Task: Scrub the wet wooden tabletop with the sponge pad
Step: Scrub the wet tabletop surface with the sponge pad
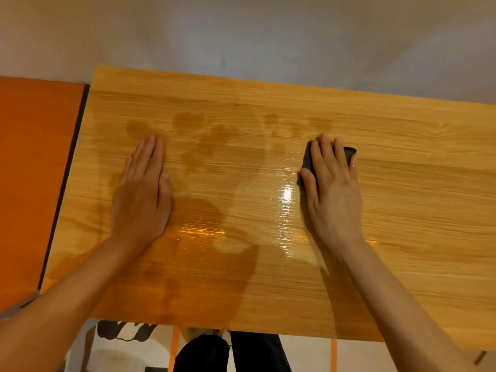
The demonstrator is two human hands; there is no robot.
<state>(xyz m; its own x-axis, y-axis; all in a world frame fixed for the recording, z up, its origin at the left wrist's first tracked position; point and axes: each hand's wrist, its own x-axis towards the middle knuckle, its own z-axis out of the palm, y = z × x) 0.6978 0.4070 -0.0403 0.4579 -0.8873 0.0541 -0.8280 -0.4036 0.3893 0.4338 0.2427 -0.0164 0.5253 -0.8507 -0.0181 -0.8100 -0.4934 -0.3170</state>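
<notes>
Right fingers (326, 157) straight and spread, pressing flat on the dark sponge pad (349, 154), thumb along its left side; not curled round it. Pad lying toward the far right of the wet patch, nearer the far edge of the surface (416, 210) than the near one, mostly hidden under the right hand (332, 191). Left fingers (146, 157) straight and together, palm down, holding nothing, left hand (142, 194) resting flat toward the left edge, well apart from the pad. Between the two hands, a sheen of water with bright glare; darker damp blotches (188, 122) toward the far edge and a larger dark wet area (204, 277) toward the near edge.

Judged as mid-scrub, much of the wet area probably not yet worked. To do it well: keep the palm weight over the pad's middle so the whole face bears down, not just the front lip. Work in overlapping strokes along the grain, from the far blotches down toward the near edge. Keep the left hand braced to steady the surface, but shift it off the damp ground once the pad needs that strip. Watch for the pad slipping out from under flat fingers on the slick film; a light hook of the fingertips over its far side would likely help.

Beyond the left edge, an orange panel (32, 183); beyond the far edge, a pale grey wall (241, 36).
</notes>
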